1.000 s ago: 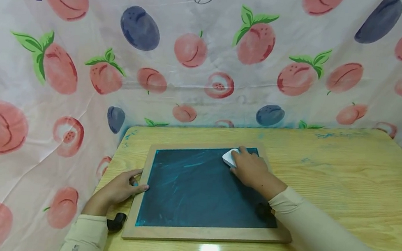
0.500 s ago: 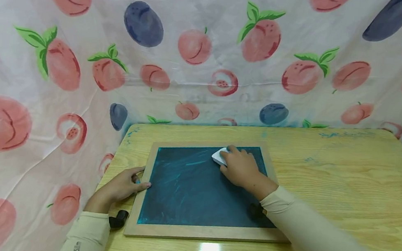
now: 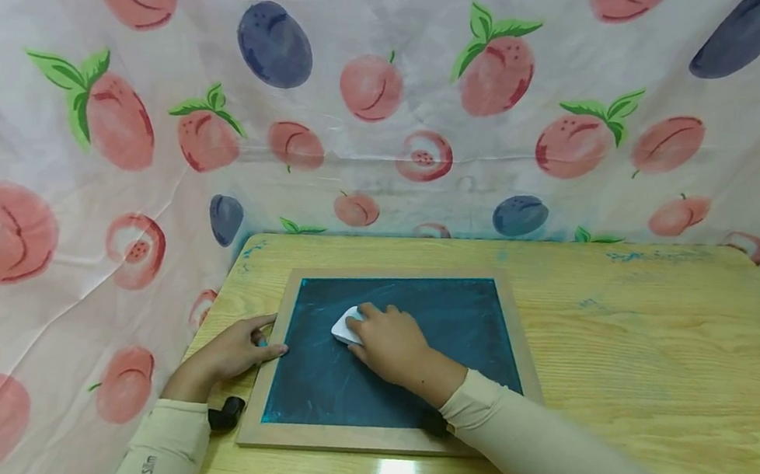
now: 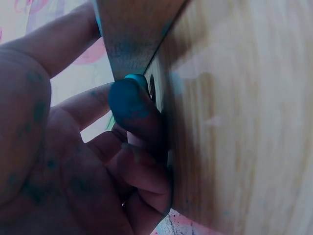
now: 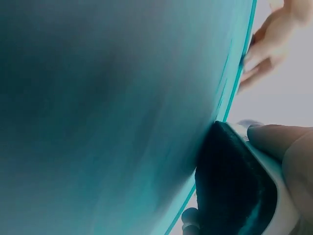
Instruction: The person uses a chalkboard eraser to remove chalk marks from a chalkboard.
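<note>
A framed chalkboard (image 3: 455,316) lies flat on the table, its dark surface hazed with faint blue smears. My right hand (image 3: 392,344) grips a white-backed chalkboard eraser (image 3: 345,325) on the left-centre part of it. In the right wrist view, the dark felt of the eraser (image 5: 230,191) faces the board. My left hand (image 3: 233,349) holds the left side of the wooden frame (image 3: 329,436), thumb over its top. Between its curled fingers shows the end of a piece of blue chalk (image 4: 137,78), and one fingertip (image 4: 128,100) is stained blue.
The wooden table (image 3: 657,339) has blue chalk dust near its far edge. A fruit-print cloth (image 3: 362,149) hangs behind it and along the left. Black wrist camera mounts, such as the left one (image 3: 228,414), sit close by the board.
My right hand has swept the eraser from the board's upper right leftward and closer to me. The streaks at the upper left look fainter. My left hand stays on the frame.
</note>
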`<act>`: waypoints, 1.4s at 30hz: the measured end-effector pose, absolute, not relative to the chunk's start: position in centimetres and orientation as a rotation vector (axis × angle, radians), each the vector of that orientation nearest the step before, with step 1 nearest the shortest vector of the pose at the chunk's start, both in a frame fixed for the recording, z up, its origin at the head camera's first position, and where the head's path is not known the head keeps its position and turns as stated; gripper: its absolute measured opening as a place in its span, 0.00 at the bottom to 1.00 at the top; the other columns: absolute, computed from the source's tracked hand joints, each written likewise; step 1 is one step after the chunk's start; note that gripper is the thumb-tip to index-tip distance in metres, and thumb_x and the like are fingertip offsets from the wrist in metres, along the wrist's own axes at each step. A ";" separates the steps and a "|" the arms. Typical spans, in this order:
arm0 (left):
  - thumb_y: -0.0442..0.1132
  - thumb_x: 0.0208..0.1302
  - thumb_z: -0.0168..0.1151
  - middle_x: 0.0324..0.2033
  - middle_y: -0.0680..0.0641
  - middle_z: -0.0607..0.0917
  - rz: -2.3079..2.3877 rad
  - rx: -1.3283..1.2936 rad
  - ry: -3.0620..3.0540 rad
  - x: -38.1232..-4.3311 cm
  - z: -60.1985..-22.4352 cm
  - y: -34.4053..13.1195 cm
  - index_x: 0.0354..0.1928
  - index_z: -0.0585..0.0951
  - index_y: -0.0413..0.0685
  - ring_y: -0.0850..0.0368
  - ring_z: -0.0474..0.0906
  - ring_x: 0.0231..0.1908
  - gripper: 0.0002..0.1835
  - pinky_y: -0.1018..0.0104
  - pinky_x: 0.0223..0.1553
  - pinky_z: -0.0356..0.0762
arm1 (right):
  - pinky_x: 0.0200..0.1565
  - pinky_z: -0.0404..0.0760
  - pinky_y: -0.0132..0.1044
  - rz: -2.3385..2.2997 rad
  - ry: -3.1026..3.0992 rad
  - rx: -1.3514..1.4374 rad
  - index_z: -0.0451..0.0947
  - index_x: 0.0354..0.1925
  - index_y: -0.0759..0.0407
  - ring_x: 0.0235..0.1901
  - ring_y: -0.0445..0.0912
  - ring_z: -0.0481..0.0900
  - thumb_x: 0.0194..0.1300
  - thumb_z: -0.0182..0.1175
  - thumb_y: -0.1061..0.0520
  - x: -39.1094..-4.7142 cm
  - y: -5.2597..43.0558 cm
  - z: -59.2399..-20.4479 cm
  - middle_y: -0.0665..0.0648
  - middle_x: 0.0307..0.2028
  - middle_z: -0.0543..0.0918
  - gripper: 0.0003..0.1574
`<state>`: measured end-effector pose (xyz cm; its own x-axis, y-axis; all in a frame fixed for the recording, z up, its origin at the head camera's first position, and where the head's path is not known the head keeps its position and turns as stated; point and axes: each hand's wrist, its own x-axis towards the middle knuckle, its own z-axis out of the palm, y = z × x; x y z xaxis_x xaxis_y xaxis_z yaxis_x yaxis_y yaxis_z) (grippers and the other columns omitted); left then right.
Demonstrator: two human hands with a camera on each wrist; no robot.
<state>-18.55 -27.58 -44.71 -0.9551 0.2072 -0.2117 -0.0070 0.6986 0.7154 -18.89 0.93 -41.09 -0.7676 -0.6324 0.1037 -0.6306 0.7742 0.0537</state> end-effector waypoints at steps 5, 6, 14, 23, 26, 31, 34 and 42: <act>0.46 0.68 0.66 0.26 0.48 0.73 1.086 0.153 2.644 -18.6 -44.7 -27.7 0.75 0.62 0.39 0.55 0.68 0.27 0.39 0.64 0.32 0.69 | 0.46 0.85 0.51 -0.003 -2.873 1.026 0.76 0.66 0.46 0.49 0.57 0.84 0.72 0.59 0.41 -19.2 1.0 -41.0 0.58 0.62 0.78 0.28; 0.46 0.68 0.66 0.26 0.48 0.73 1.086 0.153 2.645 -18.6 -44.7 -27.7 0.75 0.62 0.39 0.55 0.68 0.27 0.39 0.64 0.32 0.69 | 0.46 0.85 0.52 0.020 -2.889 1.001 0.76 0.66 0.47 0.49 0.58 0.84 0.72 0.59 0.41 -19.5 1.3 -41.0 0.59 0.62 0.78 0.28; 0.46 0.67 0.66 0.27 0.47 0.74 1.079 0.182 2.651 -18.6 -44.7 -27.7 0.75 0.63 0.38 0.55 0.69 0.27 0.39 0.64 0.32 0.69 | 0.47 0.83 0.56 0.079 -3.023 0.673 0.75 0.67 0.50 0.52 0.62 0.82 0.73 0.59 0.44 -22.8 5.9 -40.9 0.62 0.65 0.75 0.28; 0.47 0.67 0.67 0.27 0.48 0.73 1.054 0.186 2.670 -18.6 -44.8 -27.8 0.75 0.64 0.40 0.55 0.68 0.28 0.39 0.64 0.33 0.68 | 0.48 0.83 0.57 0.120 -3.043 0.614 0.75 0.67 0.54 0.53 0.64 0.81 0.73 0.58 0.45 -23.7 7.9 -40.8 0.64 0.65 0.74 0.29; 0.47 0.67 0.67 0.27 0.47 0.73 1.058 0.203 2.674 -18.7 -44.9 -27.7 0.74 0.64 0.39 0.55 0.68 0.28 0.39 0.65 0.32 0.68 | 0.47 0.82 0.57 0.102 -3.040 0.599 0.75 0.67 0.53 0.53 0.64 0.81 0.74 0.58 0.45 -23.6 7.8 -40.9 0.64 0.65 0.75 0.29; 0.47 0.66 0.67 0.27 0.47 0.73 1.048 0.181 2.684 -18.7 -44.9 -27.7 0.74 0.65 0.40 0.55 0.68 0.28 0.39 0.65 0.33 0.68 | 0.47 0.82 0.59 0.096 -3.025 0.631 0.75 0.67 0.54 0.50 0.65 0.82 0.74 0.58 0.45 -23.3 6.9 -40.9 0.64 0.64 0.75 0.29; 0.48 0.66 0.68 0.27 0.47 0.73 1.046 0.169 2.687 -18.7 -44.8 -27.5 0.74 0.64 0.40 0.55 0.68 0.28 0.40 0.65 0.34 0.68 | 0.46 0.83 0.59 0.101 -3.009 0.687 0.75 0.67 0.54 0.49 0.65 0.82 0.73 0.59 0.45 -22.9 5.8 -41.0 0.64 0.64 0.75 0.29; 0.48 0.66 0.68 0.28 0.47 0.75 1.042 0.144 2.693 -18.8 -44.9 -27.4 0.74 0.66 0.39 0.56 0.69 0.29 0.39 0.64 0.34 0.70 | 0.47 0.83 0.56 0.076 -2.929 0.891 0.76 0.65 0.50 0.50 0.61 0.83 0.72 0.60 0.42 -20.3 1.0 -41.2 0.59 0.63 0.78 0.28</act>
<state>-18.81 -27.44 -44.87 -0.9639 0.1804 -0.1956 0.0018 0.7395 0.6732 -20.30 0.96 -41.17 -0.8278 -0.5538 0.0898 -0.5577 0.8297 -0.0243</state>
